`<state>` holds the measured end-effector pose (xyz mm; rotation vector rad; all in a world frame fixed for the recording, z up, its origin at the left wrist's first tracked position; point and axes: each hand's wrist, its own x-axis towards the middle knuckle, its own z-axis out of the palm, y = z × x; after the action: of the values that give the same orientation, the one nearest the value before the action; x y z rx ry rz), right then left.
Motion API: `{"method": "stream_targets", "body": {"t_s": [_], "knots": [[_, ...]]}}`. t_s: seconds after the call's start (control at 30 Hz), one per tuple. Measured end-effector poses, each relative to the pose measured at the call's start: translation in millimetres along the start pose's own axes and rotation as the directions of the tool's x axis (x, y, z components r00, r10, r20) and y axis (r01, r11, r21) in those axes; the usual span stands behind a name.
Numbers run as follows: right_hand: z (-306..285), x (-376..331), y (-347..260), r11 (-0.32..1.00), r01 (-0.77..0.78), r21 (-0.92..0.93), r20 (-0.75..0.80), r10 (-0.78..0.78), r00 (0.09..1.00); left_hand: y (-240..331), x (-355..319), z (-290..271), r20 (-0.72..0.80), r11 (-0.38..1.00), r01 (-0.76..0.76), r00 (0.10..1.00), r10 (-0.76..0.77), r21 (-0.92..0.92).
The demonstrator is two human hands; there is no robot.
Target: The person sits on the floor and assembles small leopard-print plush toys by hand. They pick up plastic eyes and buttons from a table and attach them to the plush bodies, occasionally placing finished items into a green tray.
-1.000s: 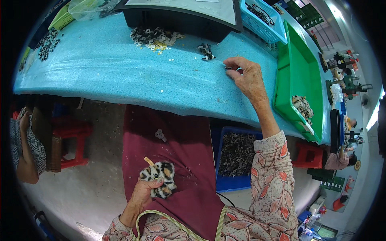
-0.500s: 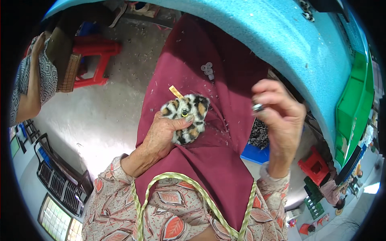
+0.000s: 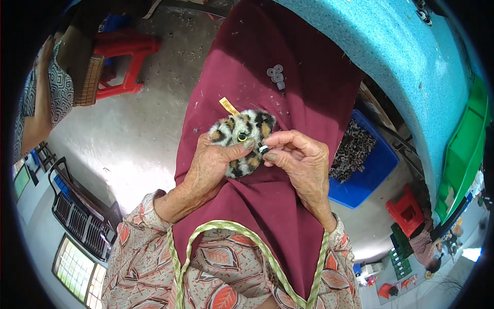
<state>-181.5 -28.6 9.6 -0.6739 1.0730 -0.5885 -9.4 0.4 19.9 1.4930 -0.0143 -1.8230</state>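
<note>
The left hand is gripping a small plush piece with a leopard pattern, resting on the dark red apron over the person's lap; the fingers are curled around the lower side of it and the thumb is pressing on its front, just beside a yellow plastic eye. A yellow tag is sticking out from the top of the plush piece. The right hand is touching the plush piece from the right; its thumb and forefinger are pinched together on a small pale part, which is maybe a washer, but it is too small to tell surely. A few grey round discs are lying higher on the apron, well apart from the hands. To the right of the lap a blue bin is standing on the floor, holding more leopard fabric pieces; above it the turquoise table is curving across the view; a green tray is sitting at its far right edge. A red stool is standing on the floor at the left, near another person's arm.
</note>
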Motion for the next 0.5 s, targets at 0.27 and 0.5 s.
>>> {"method": "stream_targets", "body": {"t_s": [0.27, 0.5], "knots": [[-1.7, 3.7, 0.0, 0.999, 0.004, -0.043, 0.015, -0.003, 1.0, -2.1, -0.7, -4.4, 0.034, 0.998, -0.044, 0.999, 0.043, 0.047], [-6.7, 2.8, 4.3, 0.998, 0.033, -0.047, 0.0, -0.033, 0.999, -1.6, -1.7, 0.7, 0.033, 0.969, -0.117, 0.993, 0.113, 0.218]]}}
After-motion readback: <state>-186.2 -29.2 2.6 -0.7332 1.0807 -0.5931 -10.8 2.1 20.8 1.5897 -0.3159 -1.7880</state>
